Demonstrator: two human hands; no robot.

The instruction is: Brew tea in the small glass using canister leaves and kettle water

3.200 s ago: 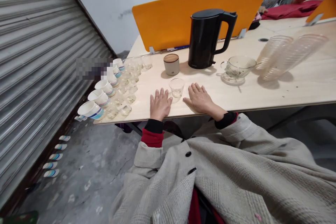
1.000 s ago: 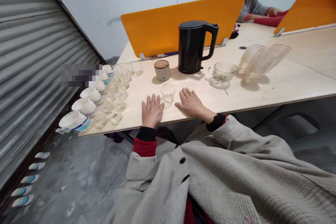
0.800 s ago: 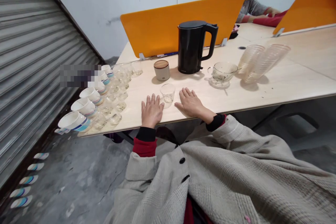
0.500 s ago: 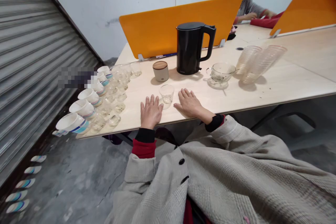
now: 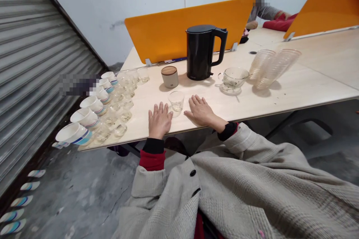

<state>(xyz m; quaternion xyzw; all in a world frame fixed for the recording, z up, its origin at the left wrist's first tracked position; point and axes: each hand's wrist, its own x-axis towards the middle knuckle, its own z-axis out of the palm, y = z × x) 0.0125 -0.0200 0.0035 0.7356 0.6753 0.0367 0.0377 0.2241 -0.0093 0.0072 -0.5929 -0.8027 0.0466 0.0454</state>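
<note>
My left hand (image 5: pixel 160 120) lies palm down on the pale wooden table (image 5: pixel 137 119), its fingers stretched out and nothing in them. To its right stands a small clear cup (image 5: pixel 176 101) with a little dark matter at its bottom. On the cup's other side my right hand (image 5: pixel 200 111) rests flat with fingers extended, also holding nothing. Neither hand grips the cup. Behind it are a grey canister with a wooden lid (image 5: pixel 169 77) and a black electric kettle (image 5: pixel 201 53). A ribbed glass cup with handles (image 5: pixel 234 80) stands farther right.
At the left edge stand rows of paper cups (image 5: pixel 84 117) and clear cups (image 5: pixel 120 129). Stacked clear plastic cups (image 5: pixel 277 69) stand on the right. Orange dividers (image 5: pixel 157 39) cross the table's back. Beyond them a person's hand (image 5: pixel 251 25) lies near red cloth (image 5: pixel 280 23).
The view has shifted slightly, so everything sits a little farther left. Both my hands stay flat on the table. The person at the back has moved their hands.
</note>
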